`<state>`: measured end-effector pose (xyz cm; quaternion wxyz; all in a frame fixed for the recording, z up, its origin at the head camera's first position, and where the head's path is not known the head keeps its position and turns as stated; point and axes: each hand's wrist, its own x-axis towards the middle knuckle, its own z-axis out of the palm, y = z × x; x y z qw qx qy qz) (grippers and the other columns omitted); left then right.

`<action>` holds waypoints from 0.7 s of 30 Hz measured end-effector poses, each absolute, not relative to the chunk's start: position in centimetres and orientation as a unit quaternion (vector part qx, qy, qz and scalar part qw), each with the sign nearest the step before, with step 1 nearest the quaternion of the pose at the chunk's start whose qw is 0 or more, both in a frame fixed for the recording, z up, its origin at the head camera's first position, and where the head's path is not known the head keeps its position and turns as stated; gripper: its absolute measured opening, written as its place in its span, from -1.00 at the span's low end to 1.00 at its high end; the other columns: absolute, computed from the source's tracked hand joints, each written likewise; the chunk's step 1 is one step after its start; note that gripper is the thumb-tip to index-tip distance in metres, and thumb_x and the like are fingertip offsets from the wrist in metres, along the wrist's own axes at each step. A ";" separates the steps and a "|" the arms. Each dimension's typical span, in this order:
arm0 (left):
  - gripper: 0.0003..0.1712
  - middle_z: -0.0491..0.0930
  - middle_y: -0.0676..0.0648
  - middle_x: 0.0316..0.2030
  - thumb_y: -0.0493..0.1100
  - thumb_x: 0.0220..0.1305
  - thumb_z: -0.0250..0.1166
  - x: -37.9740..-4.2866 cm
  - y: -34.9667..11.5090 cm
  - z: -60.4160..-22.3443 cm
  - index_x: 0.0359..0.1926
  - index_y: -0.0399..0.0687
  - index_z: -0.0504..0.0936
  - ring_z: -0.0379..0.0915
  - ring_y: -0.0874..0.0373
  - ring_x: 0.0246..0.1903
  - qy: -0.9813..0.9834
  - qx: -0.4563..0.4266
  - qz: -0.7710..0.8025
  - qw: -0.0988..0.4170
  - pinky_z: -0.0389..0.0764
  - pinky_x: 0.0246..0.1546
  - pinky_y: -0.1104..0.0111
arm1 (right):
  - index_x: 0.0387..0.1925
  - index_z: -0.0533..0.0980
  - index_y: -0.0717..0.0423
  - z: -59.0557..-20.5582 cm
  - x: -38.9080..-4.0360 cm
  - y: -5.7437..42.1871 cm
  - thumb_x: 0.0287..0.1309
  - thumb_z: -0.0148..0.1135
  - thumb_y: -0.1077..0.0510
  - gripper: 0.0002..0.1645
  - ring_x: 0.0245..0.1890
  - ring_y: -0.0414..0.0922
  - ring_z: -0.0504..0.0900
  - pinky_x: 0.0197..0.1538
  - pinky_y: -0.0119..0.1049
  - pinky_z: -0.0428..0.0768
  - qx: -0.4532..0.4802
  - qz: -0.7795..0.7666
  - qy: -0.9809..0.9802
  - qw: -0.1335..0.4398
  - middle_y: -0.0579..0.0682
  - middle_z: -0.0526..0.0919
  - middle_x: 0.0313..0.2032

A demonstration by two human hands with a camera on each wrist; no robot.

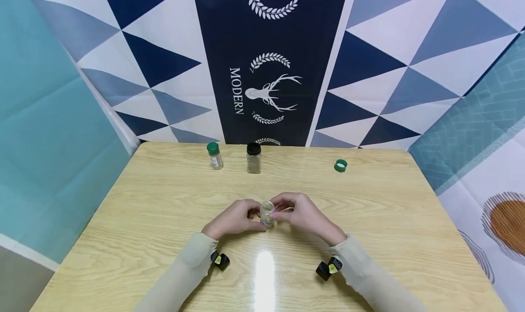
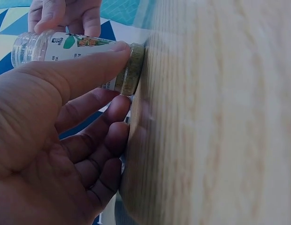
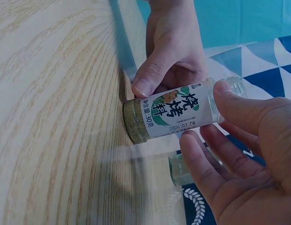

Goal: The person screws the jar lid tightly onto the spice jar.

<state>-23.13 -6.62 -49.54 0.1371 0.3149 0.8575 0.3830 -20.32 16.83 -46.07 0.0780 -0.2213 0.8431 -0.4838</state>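
A small clear seasoning jar point(image 1: 267, 208), its threaded mouth uncapped, stands upright on the wooden table between both hands. My left hand point(image 1: 238, 217) holds it low down, the thumb lying along its side near the base. Higher up, my right hand point(image 1: 301, 214) pinches it near the neck between thumb and fingers. In the right wrist view, the jar point(image 3: 171, 112) bears a white label with dark characters and green leaf shapes. Greenish-brown seasoning shows at its bottom. Off to the right at the back lies a loose green cap point(image 1: 341, 165).
Behind the hands stand a green-capped jar point(image 1: 215, 157) and a larger black-lidded jar point(image 1: 254, 159). The light wood table point(image 1: 164, 184) ends at a patterned cloth backdrop point(image 1: 262, 75). A bright reflection shows on the tabletop in front of the hands.
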 end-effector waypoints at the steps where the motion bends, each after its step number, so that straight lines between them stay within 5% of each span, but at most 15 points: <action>1: -0.74 0.54 0.01 -0.44 -0.07 0.19 0.56 -23.1 -6.6 -49.5 -0.14 0.04 0.72 0.33 0.30 -0.43 0.856 0.316 0.385 0.138 0.40 -0.40 0.45 | 0.01 0.69 0.14 -46.1 -20.3 16.9 0.20 0.50 0.14 -0.64 -0.10 -0.09 0.75 -0.03 -0.33 0.74 -0.223 -0.484 0.842 0.080 0.05 0.77 -0.06; 21: -0.68 0.59 0.01 -0.37 0.00 0.17 0.57 -23.0 -6.8 -49.8 -0.10 0.06 0.73 0.35 0.29 -0.40 0.847 0.316 0.402 0.148 0.41 -0.38 0.46 | 0.05 0.67 0.14 -46.0 -20.0 17.2 0.21 0.49 0.13 -0.61 -0.11 -0.11 0.74 -0.03 -0.31 0.74 -0.228 -0.475 0.845 0.090 0.03 0.77 -0.07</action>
